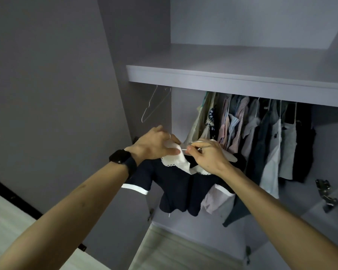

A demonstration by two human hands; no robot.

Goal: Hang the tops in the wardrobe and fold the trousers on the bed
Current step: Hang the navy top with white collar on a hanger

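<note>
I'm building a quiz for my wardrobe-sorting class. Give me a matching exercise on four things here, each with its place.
1. navy top
2. empty wire hanger
3. black watch
4. metal hinge

A. on the left wrist
B. far right, low
C. alone under the shelf, left
D. left hand on collar, right hand on its hanger

Pairs: 1-D, 2-C, 3-A, 4-B

We can read no text, label, brand or number here. The black watch (119, 156), at nine o'clock from the frame's centre, shows only a dark face. The navy top (176, 184), at four o'clock of it, is plain cloth with white trim.
</note>
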